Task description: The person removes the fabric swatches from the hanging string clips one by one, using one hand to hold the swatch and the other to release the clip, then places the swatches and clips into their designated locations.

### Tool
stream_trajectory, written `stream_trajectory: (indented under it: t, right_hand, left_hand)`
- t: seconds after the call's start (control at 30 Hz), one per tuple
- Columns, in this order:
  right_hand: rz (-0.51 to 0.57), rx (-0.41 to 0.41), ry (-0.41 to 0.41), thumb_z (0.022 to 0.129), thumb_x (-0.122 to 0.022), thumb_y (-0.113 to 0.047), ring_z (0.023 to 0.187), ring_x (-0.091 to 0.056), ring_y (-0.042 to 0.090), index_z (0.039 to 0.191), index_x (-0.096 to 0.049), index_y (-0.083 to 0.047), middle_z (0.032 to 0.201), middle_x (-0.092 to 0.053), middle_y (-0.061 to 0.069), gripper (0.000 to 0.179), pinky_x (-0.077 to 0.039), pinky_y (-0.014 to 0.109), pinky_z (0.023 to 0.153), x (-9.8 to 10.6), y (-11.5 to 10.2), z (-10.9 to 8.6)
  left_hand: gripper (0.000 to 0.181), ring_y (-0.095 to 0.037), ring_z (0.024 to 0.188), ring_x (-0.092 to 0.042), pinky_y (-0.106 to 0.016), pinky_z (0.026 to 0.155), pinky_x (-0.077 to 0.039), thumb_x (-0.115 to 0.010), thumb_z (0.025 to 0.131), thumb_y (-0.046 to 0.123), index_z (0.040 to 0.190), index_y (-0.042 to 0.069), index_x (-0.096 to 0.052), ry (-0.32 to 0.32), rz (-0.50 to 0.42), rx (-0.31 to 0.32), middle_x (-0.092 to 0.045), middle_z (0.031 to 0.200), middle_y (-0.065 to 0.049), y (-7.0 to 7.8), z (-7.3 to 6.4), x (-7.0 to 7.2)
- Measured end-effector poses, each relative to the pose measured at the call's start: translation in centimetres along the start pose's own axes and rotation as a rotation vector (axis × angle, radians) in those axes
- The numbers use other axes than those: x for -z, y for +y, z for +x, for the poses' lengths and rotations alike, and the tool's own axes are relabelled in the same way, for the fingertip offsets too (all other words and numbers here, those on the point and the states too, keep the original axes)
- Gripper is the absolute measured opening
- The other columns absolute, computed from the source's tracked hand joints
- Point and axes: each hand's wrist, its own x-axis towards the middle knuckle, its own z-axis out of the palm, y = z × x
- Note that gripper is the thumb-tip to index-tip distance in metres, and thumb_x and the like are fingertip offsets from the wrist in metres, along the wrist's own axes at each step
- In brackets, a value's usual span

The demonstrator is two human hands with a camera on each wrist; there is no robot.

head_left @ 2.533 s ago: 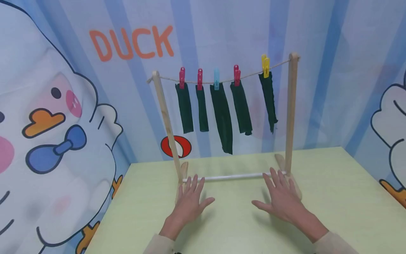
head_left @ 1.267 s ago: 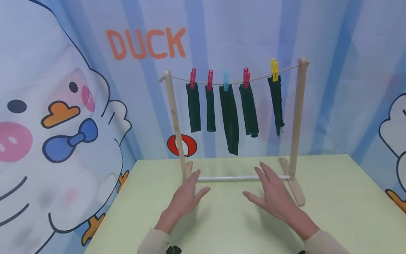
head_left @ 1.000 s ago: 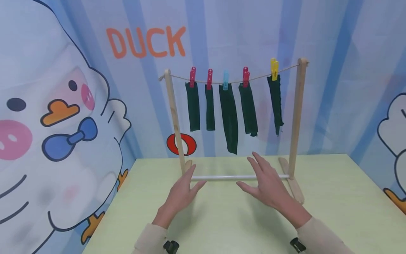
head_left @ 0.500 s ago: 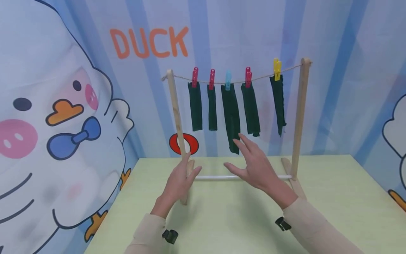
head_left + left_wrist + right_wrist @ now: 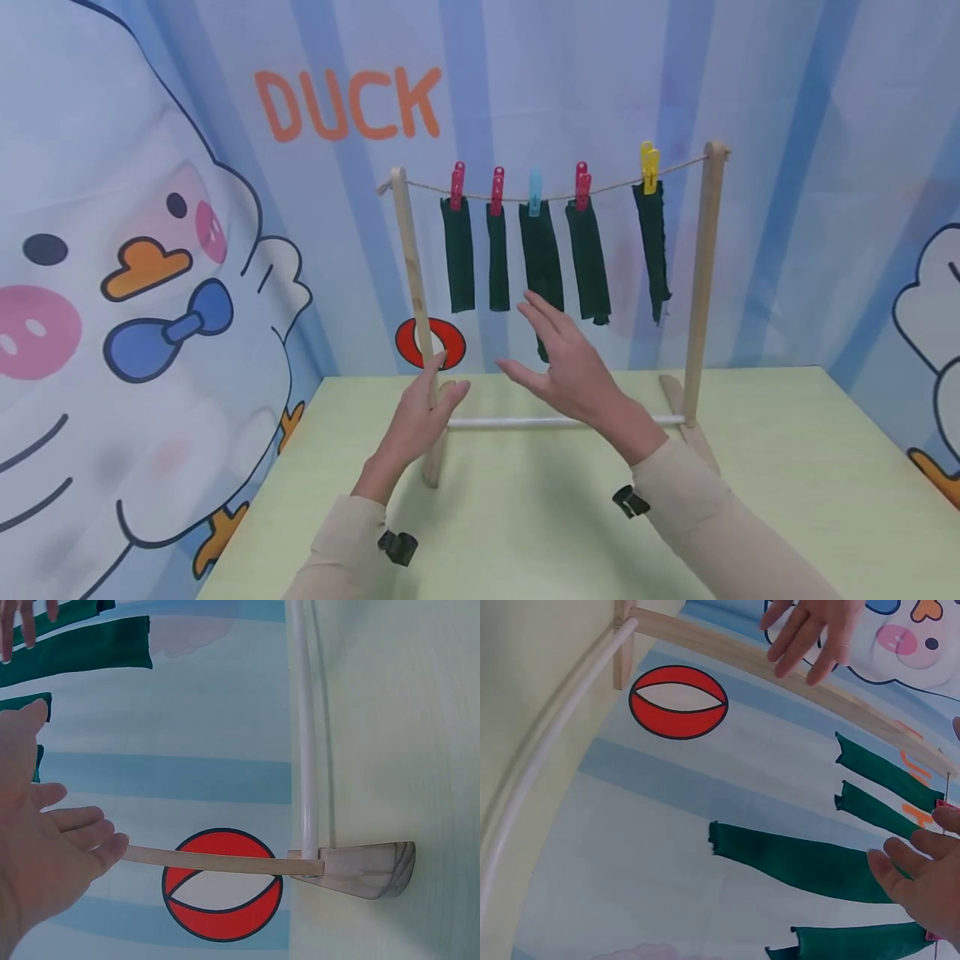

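My left hand (image 5: 411, 418) is raised in front of the rack's left wooden post (image 5: 411, 250), thumb apart from the straight fingers and nothing held. In the left wrist view, that hand (image 5: 56, 855) shows its fingers overlapping the post. My right hand (image 5: 570, 367), also holding nothing, hovers before the middle dark green cloth strip (image 5: 542, 250) and covers part of its lower end. Several such strips hang from a string (image 5: 615, 180), pinned by three red clothespins (image 5: 457, 186), a light blue clothespin (image 5: 535, 193) and a yellow clothespin (image 5: 649, 168). The right wrist view shows the right hand (image 5: 926, 877) overlapping the longest strip.
A white rod (image 5: 517, 422) joins the rack's feet low over the pale yellow table (image 5: 787, 500). The right post (image 5: 705, 283) stands at the strips' far side. Behind hangs a striped blue curtain (image 5: 757, 67) with duck pictures and lettering.
Both hands have risen from low over the table near the rod. My right hand has moved up and left to the middle strip, my left slightly up and left. The strips hang as before.
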Motion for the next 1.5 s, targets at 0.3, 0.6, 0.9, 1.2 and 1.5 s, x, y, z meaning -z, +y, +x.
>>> stream_trajectory:
  t: [0.3, 0.6, 0.9, 1.2, 1.5]
  right_hand:
    - [0.037, 0.125, 0.040, 0.091, -0.074, -0.027, 0.138, -0.044, 0.030, 0.147, -0.046, -0.001, 0.155, -0.041, 0.015, 0.067, -0.047, 0.051, 0.102, 0.4, -0.9, 2.9]
    - [0.077, 0.148, 0.093, 0.099, -0.063, -0.016, 0.119, -0.060, 0.026, 0.144, -0.049, 0.001, 0.153, -0.043, 0.015, 0.050, -0.055, 0.039, 0.091, 1.1, -1.2, 5.5]
    - [0.100, 0.217, 0.152, 0.098, -0.065, -0.015, 0.071, -0.058, 0.011, 0.143, -0.049, 0.001, 0.151, -0.047, 0.015, 0.051, -0.057, 0.028, 0.070, 1.3, -1.8, 7.6]
    - [0.004, 0.241, 0.108, 0.098, -0.066, -0.017, 0.057, -0.056, 0.014, 0.142, -0.049, 0.003, 0.145, -0.052, 0.018, 0.052, -0.057, 0.032, 0.082, 3.0, -2.9, 10.8]
    - [0.024, 0.264, 0.185, 0.099, -0.064, -0.014, 0.057, -0.053, 0.014, 0.141, -0.051, 0.003, 0.124, -0.065, 0.016, 0.047, -0.055, 0.025, 0.069, 3.4, -2.9, 13.7]
  left_hand:
    - [0.078, -0.030, 0.142, -0.034, -0.065, 0.106, -0.036, -0.056, 0.096, 0.059, 0.158, 0.022, -0.028, -0.003, -0.057, 0.019, -0.033, 0.159, -0.006, 0.5, 0.9, 0.1]
    - [0.070, -0.030, 0.136, -0.043, -0.049, 0.107, -0.042, -0.053, 0.101, 0.052, 0.155, 0.012, -0.033, 0.065, -0.145, -0.069, -0.041, 0.154, -0.009, 1.6, 2.6, 0.4]
    - [0.074, -0.028, 0.122, -0.055, -0.046, 0.095, -0.053, -0.051, 0.099, 0.057, 0.157, 0.018, -0.028, 0.068, -0.160, -0.078, -0.037, 0.156, -0.007, 3.1, 4.1, 0.9]
    - [0.075, -0.024, 0.091, -0.062, -0.033, 0.073, -0.056, -0.048, 0.099, 0.059, 0.159, 0.021, -0.025, 0.056, -0.119, -0.055, -0.038, 0.157, -0.004, 3.0, 5.4, 1.5]
    - [0.083, -0.021, 0.091, -0.064, -0.035, 0.074, -0.058, -0.052, 0.097, 0.061, 0.161, 0.020, -0.019, 0.071, -0.089, -0.092, -0.032, 0.161, 0.000, 4.2, 6.7, 2.2]
